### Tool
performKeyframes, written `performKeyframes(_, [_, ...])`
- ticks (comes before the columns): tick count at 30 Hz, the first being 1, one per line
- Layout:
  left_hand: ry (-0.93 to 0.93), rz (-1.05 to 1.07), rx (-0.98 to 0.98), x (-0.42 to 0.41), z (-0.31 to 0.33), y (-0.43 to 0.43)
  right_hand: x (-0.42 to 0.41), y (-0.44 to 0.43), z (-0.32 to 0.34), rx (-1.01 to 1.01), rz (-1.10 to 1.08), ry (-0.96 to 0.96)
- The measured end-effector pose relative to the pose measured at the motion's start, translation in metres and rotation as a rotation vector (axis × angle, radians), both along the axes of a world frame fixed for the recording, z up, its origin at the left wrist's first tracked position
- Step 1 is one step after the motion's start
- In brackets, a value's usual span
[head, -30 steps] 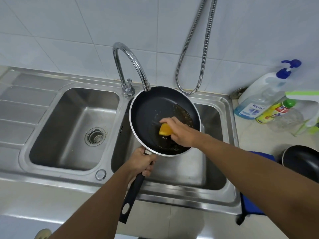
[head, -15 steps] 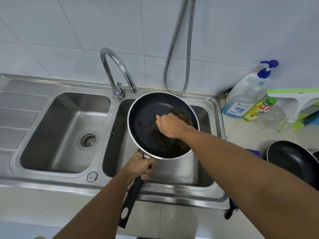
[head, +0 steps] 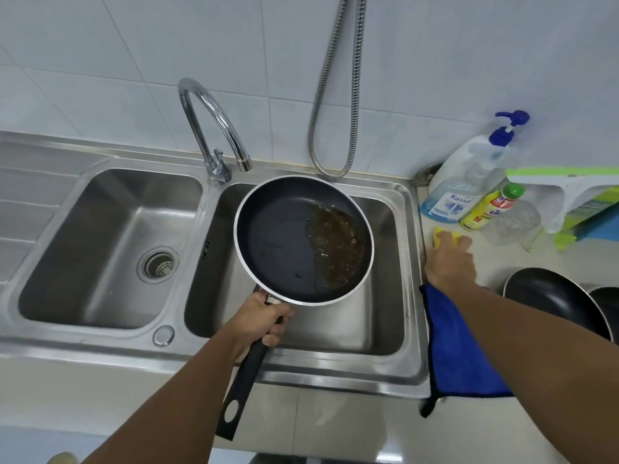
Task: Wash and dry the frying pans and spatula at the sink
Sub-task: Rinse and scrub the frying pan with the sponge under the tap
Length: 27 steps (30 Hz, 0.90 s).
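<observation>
My left hand (head: 259, 318) grips the black handle of a dark frying pan (head: 278, 239), held level over the right basin of the steel sink (head: 407, 262). Brown greasy water pools in the pan's right half. My right hand (head: 450, 259) rests on the counter right of the sink, fingers over a yellow sponge (head: 439, 236). A second black pan (head: 549, 296) sits on the counter at the right edge, with another dark pan partly visible behind it. No spatula is in view.
A curved tap (head: 214, 128) stands between the basins, spout near the pan's far rim. A blue cloth (head: 459, 356) hangs over the sink's right rim. A pump soap bottle (head: 469, 175), a yellow bottle (head: 489, 205) and a clear glass (head: 512, 222) stand behind my right hand.
My right hand left the pan's inside and carried the sponge right onto the counter. The pan stays in my left hand over the right basin.
</observation>
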<state>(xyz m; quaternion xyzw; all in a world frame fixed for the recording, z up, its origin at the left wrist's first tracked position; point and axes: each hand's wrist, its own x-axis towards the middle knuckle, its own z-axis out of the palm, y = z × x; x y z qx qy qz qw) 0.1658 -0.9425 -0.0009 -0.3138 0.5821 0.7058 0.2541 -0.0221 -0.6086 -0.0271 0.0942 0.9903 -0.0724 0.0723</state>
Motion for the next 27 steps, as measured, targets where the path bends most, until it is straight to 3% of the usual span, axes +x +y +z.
performKeyframes(3, [-0.003,0.015,-0.005,-0.001,-0.004,-0.005,-0.003,0.009,-0.009,0.134,-0.010,-0.001])
performKeyframes(5, [-0.005,0.026,-0.012,-0.001,-0.006,-0.010,-0.005,-0.008,-0.005,0.126,0.077,0.167])
performKeyframes(8, [-0.004,0.034,-0.015,0.000,-0.007,-0.018,-0.009,-0.074,0.018,-0.237,0.399,0.350])
performKeyframes(10, [-0.007,0.047,-0.021,0.000,-0.007,-0.025,-0.020,-0.132,0.039,-0.434,0.575,0.302])
performKeyframes(15, [-0.008,0.032,-0.018,-0.002,-0.002,-0.046,-0.048,-0.273,0.087,-0.612,0.872,0.089])
performKeyframes(19, [-0.011,0.043,-0.003,-0.003,-0.003,-0.058,-0.062,-0.354,0.107,-0.619,0.827,-0.177])
performKeyframes(24, [-0.006,0.064,0.033,-0.003,-0.010,-0.071,-0.073,-0.388,0.100,-0.999,0.513,-0.442])
performKeyframes(27, [-0.015,0.058,0.037,-0.004,-0.012,-0.075,-0.073,-0.386,0.093,-1.011,0.505,-0.521])
